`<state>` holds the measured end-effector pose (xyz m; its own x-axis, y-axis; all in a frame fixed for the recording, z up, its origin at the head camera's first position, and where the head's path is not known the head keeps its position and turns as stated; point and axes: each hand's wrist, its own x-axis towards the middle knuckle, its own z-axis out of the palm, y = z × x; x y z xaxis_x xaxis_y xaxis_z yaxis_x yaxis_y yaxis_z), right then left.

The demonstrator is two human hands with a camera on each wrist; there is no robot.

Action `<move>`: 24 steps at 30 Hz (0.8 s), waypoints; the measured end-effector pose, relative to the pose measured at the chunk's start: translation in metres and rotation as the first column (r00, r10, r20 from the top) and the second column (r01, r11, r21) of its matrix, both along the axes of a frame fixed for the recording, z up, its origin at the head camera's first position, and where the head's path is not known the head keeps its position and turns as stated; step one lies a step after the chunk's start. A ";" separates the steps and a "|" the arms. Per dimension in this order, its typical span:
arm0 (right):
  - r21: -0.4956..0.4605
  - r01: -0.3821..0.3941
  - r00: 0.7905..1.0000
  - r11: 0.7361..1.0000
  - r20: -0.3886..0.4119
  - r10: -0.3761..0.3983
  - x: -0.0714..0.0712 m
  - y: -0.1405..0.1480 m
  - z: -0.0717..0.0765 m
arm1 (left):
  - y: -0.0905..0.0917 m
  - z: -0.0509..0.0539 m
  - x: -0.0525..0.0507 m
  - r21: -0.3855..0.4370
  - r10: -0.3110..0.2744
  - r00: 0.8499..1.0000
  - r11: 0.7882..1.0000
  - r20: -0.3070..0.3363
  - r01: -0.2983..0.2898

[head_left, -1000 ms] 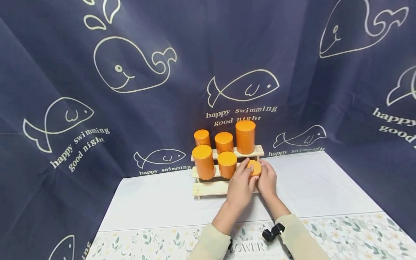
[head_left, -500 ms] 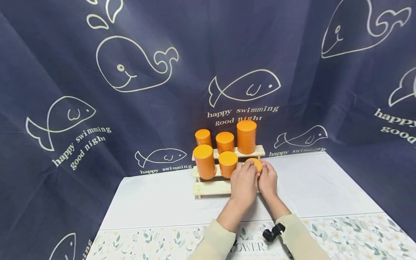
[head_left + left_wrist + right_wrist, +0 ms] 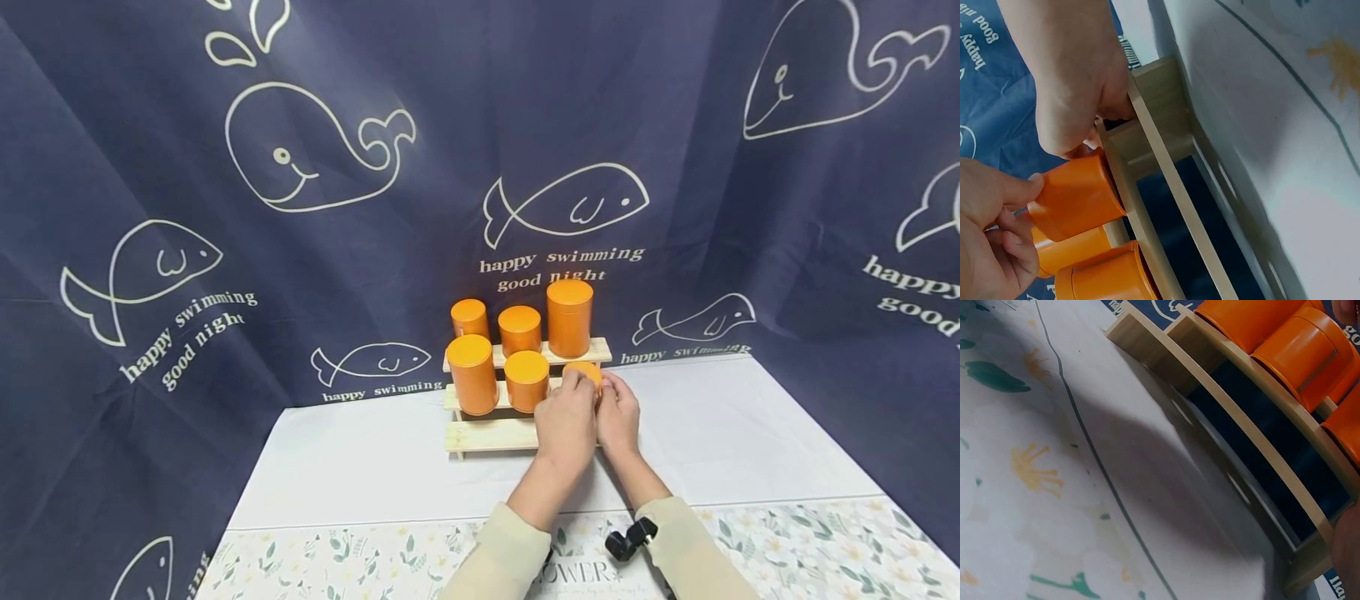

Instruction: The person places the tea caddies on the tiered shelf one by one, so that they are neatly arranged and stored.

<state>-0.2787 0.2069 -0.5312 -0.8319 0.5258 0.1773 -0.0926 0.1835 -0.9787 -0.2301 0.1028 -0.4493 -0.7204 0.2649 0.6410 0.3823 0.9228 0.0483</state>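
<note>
A short orange canister (image 3: 584, 371) stands at the right end of the middle step of the wooden rack (image 3: 491, 435). My left hand (image 3: 567, 421) grips its lid, thumb and curled fingers at the rim. My right hand (image 3: 619, 418) holds the same canister from its right side, low down. In the left wrist view, the left thumb (image 3: 1029, 187) touches the top edge of the canister (image 3: 1079, 195), and the right hand (image 3: 1079, 87) is bent beside its lower part. Most right fingers are hidden. The right wrist view shows just an edge of the right hand (image 3: 1349, 547).
On the same step stand a tall canister (image 3: 474, 375) and a medium one (image 3: 527, 382). Behind them, the top step bears a small canister (image 3: 469, 318), a medium one (image 3: 520, 331) and a tall one (image 3: 569, 319). A dark blue curtain (image 3: 450, 100) hangs behind the white table (image 3: 352, 475).
My left hand has turned and shifted slightly right over the lid, covering more of it. The right hand stays nearly still. The other canisters keep their places.
</note>
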 end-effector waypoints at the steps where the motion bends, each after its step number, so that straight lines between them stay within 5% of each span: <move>1: 0.000 -0.003 1.000 1.000 -0.001 0.003 0.000 0.000 0.000 | 0.000 0.000 0.000 -0.002 0.011 1.000 1.000 0.003 -0.011; 11: 0.006 -0.013 1.000 1.000 -0.004 0.013 0.001 -0.001 0.003 | 0.002 -0.006 0.001 -0.024 0.064 0.998 0.998 0.017 -0.063; 24: 0.025 -0.021 1.000 0.999 0.006 0.021 0.003 0.001 0.002 | 0.003 -0.006 0.003 -0.163 0.093 0.972 0.985 0.215 -0.059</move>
